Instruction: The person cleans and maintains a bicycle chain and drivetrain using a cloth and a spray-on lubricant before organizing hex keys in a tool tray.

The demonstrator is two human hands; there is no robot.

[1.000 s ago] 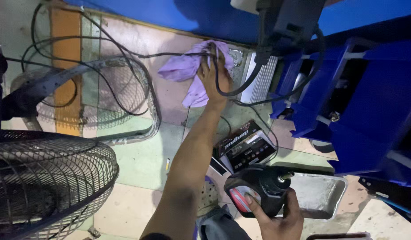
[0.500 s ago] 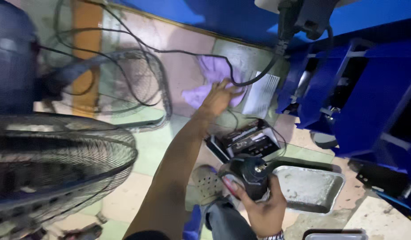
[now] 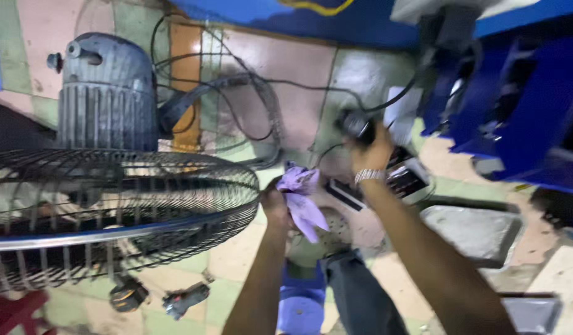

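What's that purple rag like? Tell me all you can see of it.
The rag is a pale purple piece of soft, thin-looking cloth, crumpled and bunched rather than folded. The left hand clutches it at its upper part, and a loose end hangs down and to the right. It sits beside the rim of the wire fan guard, above the tiled floor. Whether it touches the guard cannot be told. The picture is too blurred to show stains.

Wire fan guard at left, lying over the tiled floor. Grey ribbed fan motor above it, upright near the top left. Loose black cables looped across the tiles beside the motor. Blue machine frame at right. Grey metal tray below the frame. Two small dark parts on the floor under the guard.
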